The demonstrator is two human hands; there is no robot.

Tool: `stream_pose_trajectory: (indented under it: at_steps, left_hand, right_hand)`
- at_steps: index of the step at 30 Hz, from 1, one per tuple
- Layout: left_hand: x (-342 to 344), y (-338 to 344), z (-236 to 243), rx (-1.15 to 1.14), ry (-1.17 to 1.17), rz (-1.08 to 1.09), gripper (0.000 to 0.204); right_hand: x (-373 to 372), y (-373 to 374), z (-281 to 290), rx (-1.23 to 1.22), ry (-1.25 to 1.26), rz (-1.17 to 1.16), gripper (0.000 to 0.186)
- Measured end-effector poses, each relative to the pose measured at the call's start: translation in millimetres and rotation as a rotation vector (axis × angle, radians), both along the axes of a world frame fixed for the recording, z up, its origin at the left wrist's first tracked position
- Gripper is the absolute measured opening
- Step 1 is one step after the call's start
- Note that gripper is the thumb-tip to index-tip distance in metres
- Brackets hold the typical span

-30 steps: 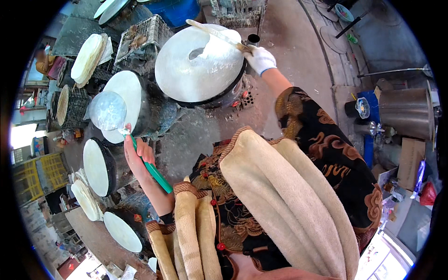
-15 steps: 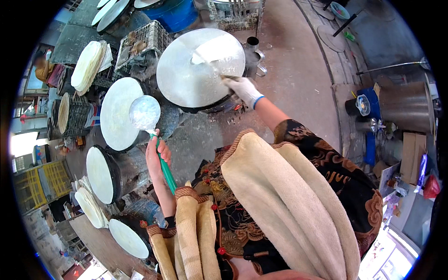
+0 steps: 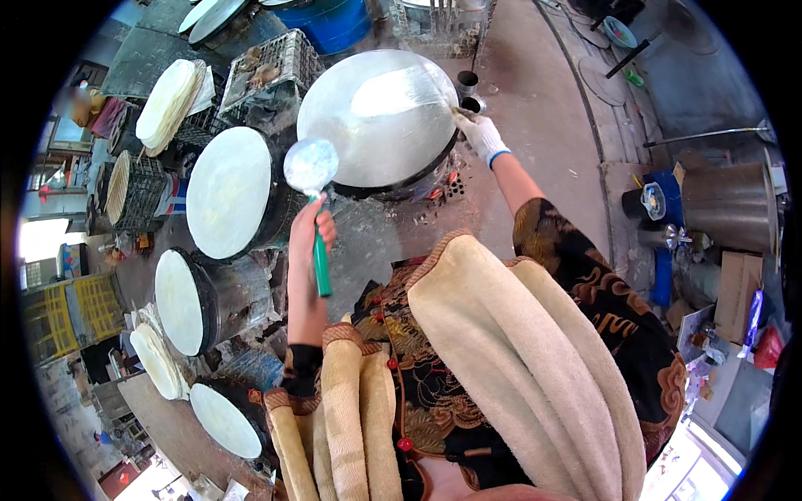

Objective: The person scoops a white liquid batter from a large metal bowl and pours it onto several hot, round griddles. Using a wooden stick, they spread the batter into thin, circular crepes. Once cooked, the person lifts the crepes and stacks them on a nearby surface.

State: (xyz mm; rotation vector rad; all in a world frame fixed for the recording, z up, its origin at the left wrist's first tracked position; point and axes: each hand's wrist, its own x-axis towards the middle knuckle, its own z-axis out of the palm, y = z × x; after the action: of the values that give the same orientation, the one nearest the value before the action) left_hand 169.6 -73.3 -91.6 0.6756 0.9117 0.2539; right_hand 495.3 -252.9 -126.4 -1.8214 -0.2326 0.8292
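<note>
My left hand is closed round the green handle of a ladle. Its round bowl, coated with something white, hangs near the front left rim of a large round griddle. On the griddle's far side is a shiny, wet-looking patch. My right hand, in a white glove with a blue cuff, is closed at the griddle's right edge. It grips a thin, stick-like tool whose tip reaches over the hot plate; blur hides its exact kind.
Left of me are more round griddles with pale sheets on them. A stack of pale flatbreads rests beside a wire crate. Metal cups stand right of the griddle, and a blue drum is behind.
My right hand has swept right, from over the griddle to its right edge. The ladle in my left hand has moved right, toward the griddle. The shiny patch looks wider.
</note>
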Motion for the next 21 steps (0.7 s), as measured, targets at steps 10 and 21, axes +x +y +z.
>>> stream_pose_trajectory:
  at_steps: [10,21]
  left_hand:
    - [102.3,62.6,-53.7,0.152,0.168,-0.041,0.015]
    - [151.1,21.5,-62.7,0.469,0.227,0.066,0.013]
  right_hand:
    - [-17.9,-45.6,3.6,-0.093,0.01,0.388,0.047]
    - [-127.3,-0.2,-11.4,-0.024,0.132,0.236,0.049]
